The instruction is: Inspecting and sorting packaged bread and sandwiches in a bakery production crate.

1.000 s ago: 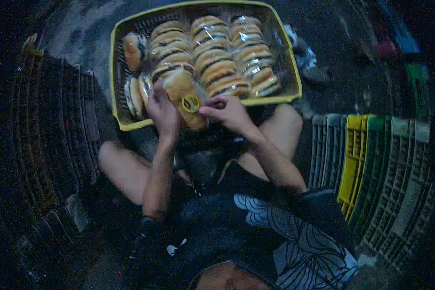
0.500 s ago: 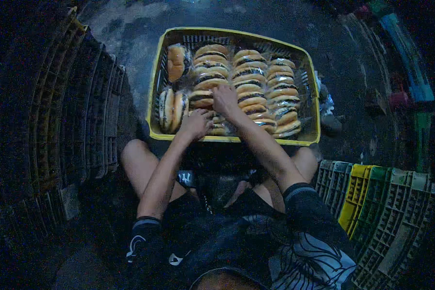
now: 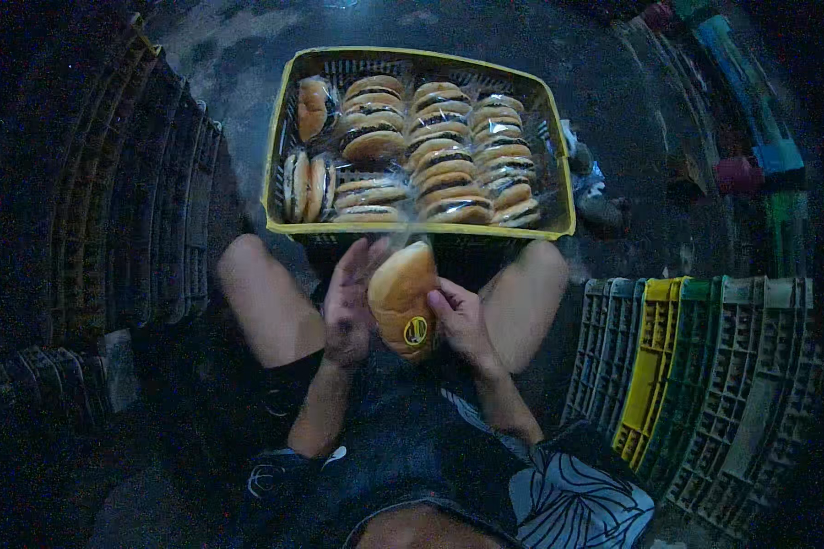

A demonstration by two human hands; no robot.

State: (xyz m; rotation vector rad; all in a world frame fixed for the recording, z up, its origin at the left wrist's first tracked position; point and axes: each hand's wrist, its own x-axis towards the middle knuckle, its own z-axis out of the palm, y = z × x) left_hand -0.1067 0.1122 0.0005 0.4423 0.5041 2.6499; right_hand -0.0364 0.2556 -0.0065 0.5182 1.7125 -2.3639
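Right hand [image 3: 463, 326] pinches bun [image 3: 401, 291] at 3 o'clock edge, long axis roughly 12–6. Left hand [image 3: 346, 316] loosely open at bun's 9, contact unclear.

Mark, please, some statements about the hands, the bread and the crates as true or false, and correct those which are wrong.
1. The right hand holds a filled bun. True.
2. The left hand is inside the basket. False: the left hand is outside the basket, beside the bun, with its fingers spread.
3. The round sticker is on the end of the bun nearest the basket. False: the round sticker is toward the end nearer the person.
4. At the right, a yellow crate stands next to a green crate. True.
5. The rim of the basket is red. False: it is yellow.
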